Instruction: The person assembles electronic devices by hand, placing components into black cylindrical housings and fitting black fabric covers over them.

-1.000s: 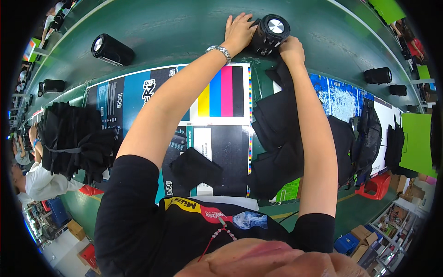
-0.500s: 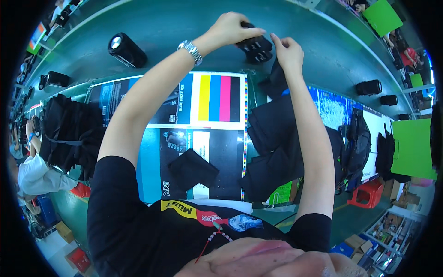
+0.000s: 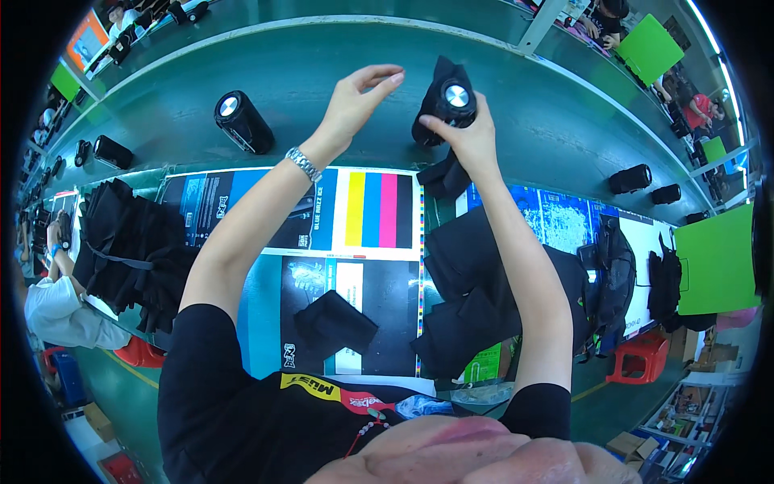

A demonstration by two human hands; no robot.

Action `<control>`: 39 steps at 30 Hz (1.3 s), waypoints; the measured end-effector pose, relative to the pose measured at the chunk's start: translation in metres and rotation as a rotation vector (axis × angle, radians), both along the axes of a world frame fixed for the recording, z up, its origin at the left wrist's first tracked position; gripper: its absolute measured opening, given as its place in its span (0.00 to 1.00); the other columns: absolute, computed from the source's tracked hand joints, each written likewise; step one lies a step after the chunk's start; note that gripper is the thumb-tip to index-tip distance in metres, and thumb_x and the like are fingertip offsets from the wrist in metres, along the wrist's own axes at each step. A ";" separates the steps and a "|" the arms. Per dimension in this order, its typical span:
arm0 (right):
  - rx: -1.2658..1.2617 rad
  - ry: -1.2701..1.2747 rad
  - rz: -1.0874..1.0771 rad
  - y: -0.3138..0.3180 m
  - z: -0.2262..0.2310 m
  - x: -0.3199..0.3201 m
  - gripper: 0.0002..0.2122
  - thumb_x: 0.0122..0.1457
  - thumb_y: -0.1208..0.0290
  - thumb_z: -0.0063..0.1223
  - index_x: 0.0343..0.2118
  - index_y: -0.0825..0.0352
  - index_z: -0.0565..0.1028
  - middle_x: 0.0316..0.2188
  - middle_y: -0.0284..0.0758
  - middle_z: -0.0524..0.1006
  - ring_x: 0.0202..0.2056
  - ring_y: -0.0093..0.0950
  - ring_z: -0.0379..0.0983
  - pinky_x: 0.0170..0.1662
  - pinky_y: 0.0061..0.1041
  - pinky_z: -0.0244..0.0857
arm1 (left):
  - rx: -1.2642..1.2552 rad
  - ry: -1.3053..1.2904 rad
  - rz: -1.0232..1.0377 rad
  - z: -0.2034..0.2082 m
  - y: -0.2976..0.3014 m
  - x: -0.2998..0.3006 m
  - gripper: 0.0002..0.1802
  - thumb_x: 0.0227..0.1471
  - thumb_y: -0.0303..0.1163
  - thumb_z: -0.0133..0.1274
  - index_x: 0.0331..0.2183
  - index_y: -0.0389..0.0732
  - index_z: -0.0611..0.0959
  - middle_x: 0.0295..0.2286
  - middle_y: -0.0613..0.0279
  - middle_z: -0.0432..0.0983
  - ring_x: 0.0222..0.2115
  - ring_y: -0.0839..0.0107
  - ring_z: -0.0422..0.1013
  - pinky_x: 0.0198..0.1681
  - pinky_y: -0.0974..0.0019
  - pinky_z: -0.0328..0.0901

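Observation:
My right hand [image 3: 476, 141] grips a black cylindrical speaker [image 3: 443, 113] over the far part of the green bench, thumb on one side and fingers on the other. The speaker's round silver end faces up toward me. A piece of black cloth [image 3: 447, 68] sticks up beyond it; whether it is wrapped round the speaker I cannot tell. Left of the speaker, my left hand [image 3: 359, 101] is raised with nothing in it, thumb and fingers apart. Another black speaker [image 3: 244, 123] with a silver end stands further left on the bench [image 3: 322, 56].
Black cloth pieces lie piled [image 3: 463, 258] under my right forearm, and a tied black bundle [image 3: 129, 250] is at the left. One folded cloth [image 3: 334, 324] rests on the printed sheets [image 3: 379, 210]. More speakers [image 3: 629, 179] stand at the right. Other people work around the line.
My left hand has let go of the speaker and moved left and nearer. My right hand, earlier pinched beside it, now holds the speaker, turned with its silver end up.

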State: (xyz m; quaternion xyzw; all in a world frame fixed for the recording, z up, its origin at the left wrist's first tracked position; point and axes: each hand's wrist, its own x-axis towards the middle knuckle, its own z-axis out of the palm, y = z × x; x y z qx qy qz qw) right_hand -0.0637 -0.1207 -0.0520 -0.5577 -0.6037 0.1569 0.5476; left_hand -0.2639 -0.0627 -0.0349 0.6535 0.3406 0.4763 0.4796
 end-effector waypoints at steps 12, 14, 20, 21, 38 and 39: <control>-0.168 -0.022 -0.019 -0.006 -0.003 0.007 0.32 0.41 0.54 0.69 0.44 0.72 0.69 0.37 0.47 0.77 0.41 0.36 0.76 0.43 0.30 0.68 | 0.189 0.520 -0.307 0.021 0.061 0.072 0.21 0.48 0.46 0.59 0.39 0.39 0.83 0.24 0.62 0.75 0.24 0.77 0.66 0.28 0.71 0.63; -0.177 -0.018 -0.045 -0.008 -0.001 0.016 0.32 0.41 0.52 0.69 0.43 0.72 0.70 0.36 0.46 0.78 0.41 0.35 0.76 0.44 0.29 0.68 | 0.268 0.465 -0.342 0.025 0.061 0.081 0.17 0.48 0.42 0.60 0.33 0.38 0.84 0.23 0.63 0.74 0.24 0.75 0.66 0.28 0.69 0.63; -0.275 0.076 0.036 -0.003 0.001 0.041 0.27 0.42 0.55 0.68 0.41 0.70 0.74 0.34 0.38 0.78 0.37 0.24 0.75 0.42 0.23 0.67 | 0.697 0.388 -0.180 0.041 0.037 0.091 0.10 0.48 0.33 0.59 0.27 0.35 0.80 0.22 0.63 0.70 0.22 0.76 0.64 0.26 0.72 0.61; -0.322 0.084 0.027 -0.003 0.006 0.045 0.30 0.40 0.52 0.69 0.40 0.71 0.74 0.33 0.39 0.78 0.36 0.26 0.76 0.40 0.24 0.68 | 0.711 0.377 -0.228 0.044 0.029 0.092 0.09 0.49 0.31 0.58 0.27 0.35 0.79 0.22 0.65 0.70 0.22 0.79 0.62 0.25 0.75 0.60; -0.410 0.112 -0.192 0.035 0.009 0.121 0.12 0.55 0.64 0.55 0.33 0.69 0.80 0.27 0.36 0.80 0.33 0.23 0.73 0.41 0.22 0.63 | -0.120 -0.342 -0.089 0.002 0.055 0.112 0.24 0.57 0.50 0.47 0.39 0.36 0.79 0.35 0.61 0.76 0.30 0.79 0.69 0.37 0.74 0.64; -0.339 0.313 -0.209 0.046 0.006 0.117 0.14 0.57 0.61 0.54 0.33 0.69 0.80 0.26 0.34 0.79 0.30 0.22 0.71 0.38 0.20 0.61 | -0.318 -0.422 -0.113 0.000 0.048 0.127 0.26 0.58 0.51 0.45 0.37 0.35 0.79 0.33 0.60 0.76 0.30 0.77 0.69 0.37 0.72 0.64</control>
